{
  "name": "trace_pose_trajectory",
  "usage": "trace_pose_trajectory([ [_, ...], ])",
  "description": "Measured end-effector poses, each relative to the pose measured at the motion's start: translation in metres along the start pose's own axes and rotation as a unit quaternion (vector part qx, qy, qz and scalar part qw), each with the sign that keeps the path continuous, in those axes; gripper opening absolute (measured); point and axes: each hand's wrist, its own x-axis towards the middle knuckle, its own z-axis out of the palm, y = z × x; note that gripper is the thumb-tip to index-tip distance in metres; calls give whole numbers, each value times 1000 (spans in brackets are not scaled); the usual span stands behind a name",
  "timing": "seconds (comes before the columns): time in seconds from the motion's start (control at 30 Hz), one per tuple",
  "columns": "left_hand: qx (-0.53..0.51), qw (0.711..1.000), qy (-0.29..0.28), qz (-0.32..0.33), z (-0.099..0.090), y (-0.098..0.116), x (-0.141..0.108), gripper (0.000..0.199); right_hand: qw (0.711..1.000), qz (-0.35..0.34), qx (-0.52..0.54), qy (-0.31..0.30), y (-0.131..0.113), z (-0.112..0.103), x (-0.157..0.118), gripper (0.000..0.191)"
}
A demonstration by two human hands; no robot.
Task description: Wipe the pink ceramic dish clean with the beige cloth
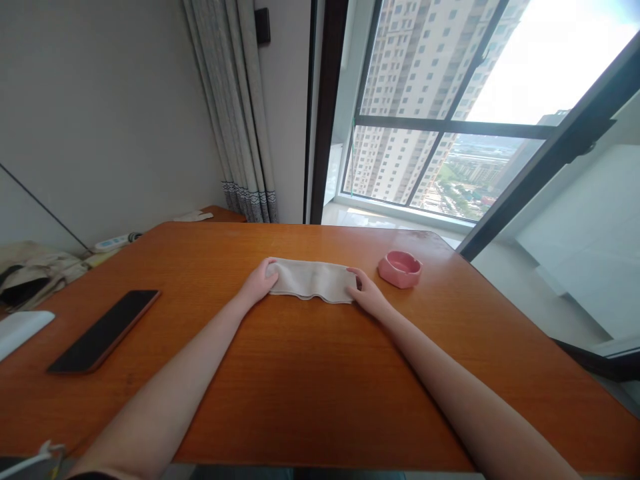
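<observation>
A folded whitish cloth (314,280) lies as a long narrow strip across the wooden table (320,373), its near edge slightly wavy. My left hand (259,280) grips its left end, thumb on top and fingers round the far corner. At the opposite end, my right hand (367,292) pinches the cloth between thumb and fingers. Just right of that hand sits a pink ashtray (401,269) with an angular rim, apart from the cloth.
A black phone-like slab (105,331) rests on the left of the table, beside a white object (23,330) cut off by the frame. A power strip (114,243) and bundled fabric (40,273) are beyond the left edge. A curtain (245,113) and large window (445,123) stand behind.
</observation>
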Motion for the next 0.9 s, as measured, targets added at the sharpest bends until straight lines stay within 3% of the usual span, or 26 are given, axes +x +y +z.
trace_pose_trajectory([
  [0.1, 15, 999, 24, 27, -1, -2, 1, 38, 999, -18, 41, 16, 5, -1, 3, 51],
  [0.2, 150, 987, 36, 56, -5, -3, 3, 39, 995, -37, 14, 87, 12, -2, 7, 44],
  [0.3, 313, 947, 0, 76, -7, -2, 2, 29, 994, -50, -29, 97, 15, -3, 9, 38],
  [0.43, 423, 900, -10, 101, -6, 5, -3, 19, 993, -42, -83, 71, 12, -5, 6, 28],
  [0.63, 475, 871, -29, 121, -1, 20, -9, 29, 974, -26, -215, 68, 6, -4, 1, 49],
  [0.77, 451, 876, -81, 148, 4, 25, -13, 38, 976, -57, -207, 45, 2, -2, 1, 37],
  [0.9, 417, 897, -94, 112, 4, 25, -14, 39, 965, -105, -228, 74, -1, -3, 2, 31],
])
